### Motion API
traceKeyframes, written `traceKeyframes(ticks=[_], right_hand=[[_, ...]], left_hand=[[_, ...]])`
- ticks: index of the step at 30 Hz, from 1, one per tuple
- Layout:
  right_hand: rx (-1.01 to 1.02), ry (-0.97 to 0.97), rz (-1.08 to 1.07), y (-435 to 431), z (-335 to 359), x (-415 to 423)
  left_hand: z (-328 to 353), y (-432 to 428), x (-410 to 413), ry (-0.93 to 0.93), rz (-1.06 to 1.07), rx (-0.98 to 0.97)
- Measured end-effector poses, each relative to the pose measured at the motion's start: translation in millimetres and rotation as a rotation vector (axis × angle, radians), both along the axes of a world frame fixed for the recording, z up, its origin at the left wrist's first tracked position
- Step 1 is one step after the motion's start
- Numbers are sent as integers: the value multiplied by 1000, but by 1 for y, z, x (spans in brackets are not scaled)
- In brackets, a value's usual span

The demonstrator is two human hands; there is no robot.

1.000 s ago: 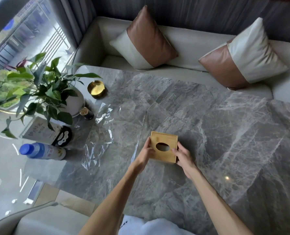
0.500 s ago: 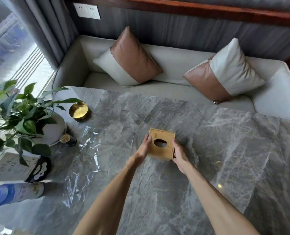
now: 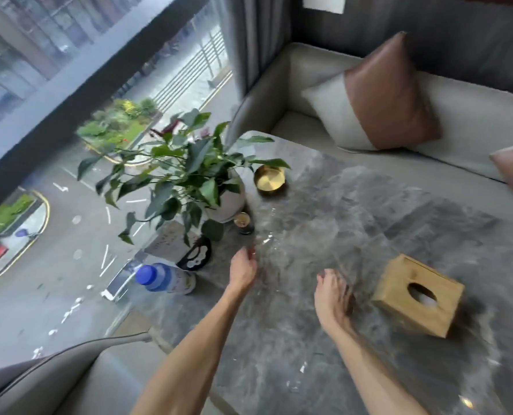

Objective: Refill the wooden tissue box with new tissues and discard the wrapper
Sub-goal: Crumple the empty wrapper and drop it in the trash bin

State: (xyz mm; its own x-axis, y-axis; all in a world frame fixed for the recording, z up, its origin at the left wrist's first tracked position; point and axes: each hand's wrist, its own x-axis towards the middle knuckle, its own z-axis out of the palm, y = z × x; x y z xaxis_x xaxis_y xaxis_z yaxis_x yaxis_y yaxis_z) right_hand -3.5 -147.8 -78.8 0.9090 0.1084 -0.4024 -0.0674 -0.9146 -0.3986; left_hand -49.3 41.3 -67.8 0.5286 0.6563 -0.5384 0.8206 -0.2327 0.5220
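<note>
Left hand point(image 3: 243, 269) reaches over the clear plastic wrapper point(image 3: 282, 253), fingertips at its near-left edge; blur makes it unclear whether the fingers pinch the film or only touch it. Right hand point(image 3: 333, 295) lies palm down, fingers spread and loose, on or just above the same wrapper, holding nothing. The two hands are apart, wrapper area between them. Wrapper lies flat and crumpled on the grey marble tabletop point(image 3: 354, 354), hard to trace in the motion blur. Wooden tissue box point(image 3: 417, 295) sits on the tabletop just right of the right hand, not touched, oval slot facing up with something white showing inside. Left of the left hand: a bottle with blue cap point(image 3: 165, 278) lying on its side, a black-and-white object point(image 3: 195, 254), a card point(image 3: 171, 242). Further back: potted plant point(image 3: 189, 172) in a white pot, a small dark jar point(image 3: 243, 223), a gold dish point(image 3: 269, 179). Sofa with brown-and-white cushion point(image 3: 378, 97) behind the tabletop.
</note>
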Motion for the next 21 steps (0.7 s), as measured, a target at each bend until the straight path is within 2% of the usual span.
traceKeyframes(ticks=[4,6,10,12,14,16,18,21], right_hand=[[137,82,-431,0,-35,-14],[240,164,-599,-8,-44,-16],[477,357,-899,-18,-38,-15],[515,465,-906,-26,-31,-17],[588,532,-902,-35,-20,-25],[653,491,-880,-45,-7,-34],[651,380,-770,-56,3,-44],[777,288,-618,-76,27,-54]], left_hand=[[-22,22,-17,204,-117,86],[-26,27,-17,178,-90,37],[-25,32,-23,45,-35,-211],[-17,29,-35,-59,-8,-358],[-11,23,-54,-145,16,-401],[-7,14,-81,-189,38,-403],[-5,5,-110,-220,94,-443],[1,-14,-150,-293,188,-439]])
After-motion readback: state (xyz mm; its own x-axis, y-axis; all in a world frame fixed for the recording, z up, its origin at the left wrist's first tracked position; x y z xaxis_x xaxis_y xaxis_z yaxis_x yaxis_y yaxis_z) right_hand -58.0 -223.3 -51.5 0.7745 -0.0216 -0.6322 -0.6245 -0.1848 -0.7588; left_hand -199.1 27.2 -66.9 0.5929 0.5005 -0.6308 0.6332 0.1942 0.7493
